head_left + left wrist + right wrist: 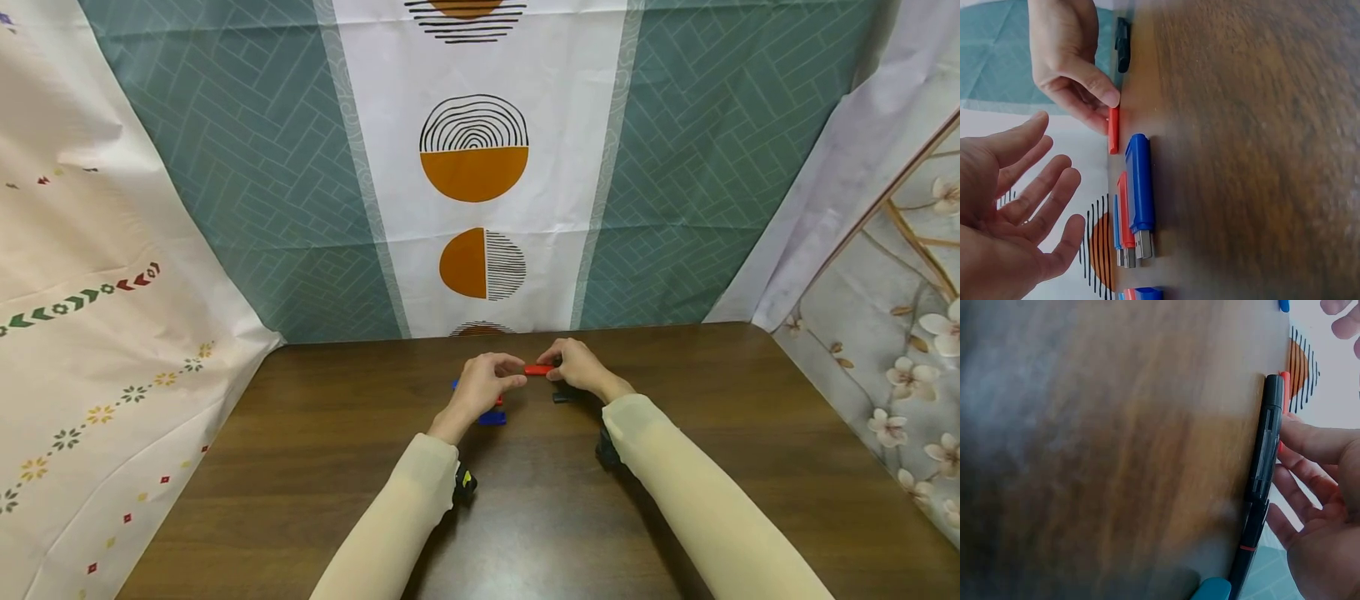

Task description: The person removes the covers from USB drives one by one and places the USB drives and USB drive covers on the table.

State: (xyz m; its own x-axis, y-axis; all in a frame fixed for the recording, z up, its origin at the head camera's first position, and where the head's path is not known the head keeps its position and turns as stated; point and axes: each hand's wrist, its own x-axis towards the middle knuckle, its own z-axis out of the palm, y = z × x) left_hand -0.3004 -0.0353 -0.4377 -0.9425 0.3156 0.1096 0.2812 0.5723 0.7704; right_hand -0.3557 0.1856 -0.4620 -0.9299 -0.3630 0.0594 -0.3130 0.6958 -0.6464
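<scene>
My right hand (pixel 581 367) pinches a slim red stick-like piece (pixel 538 370) between thumb and fingers, low at the table's far side. Its kind is unclear; in the left wrist view the red piece (pixel 1114 130) is short and straight. My left hand (pixel 483 387) holds nothing, its fingers loosely bent and spread. Beside it, USB flash drives lie in a row with bare metal plugs: a near blue one (pixel 1140 181), a red one (pixel 1125 215) and a far blue one (pixel 1117 219). In the head view, the left hand partly hides them. A black pen-like piece (pixel 1264 437) lies near my right hand.
A second black piece with a red band (pixel 1247 547) and a teal rounded thing (pixel 1213 589) show in the right wrist view. More red and blue pieces (pixel 1147 293) sit at the left wrist view's bottom edge. Behind the wooden table (pixel 337 517) hangs a patterned cloth (pixel 480 267).
</scene>
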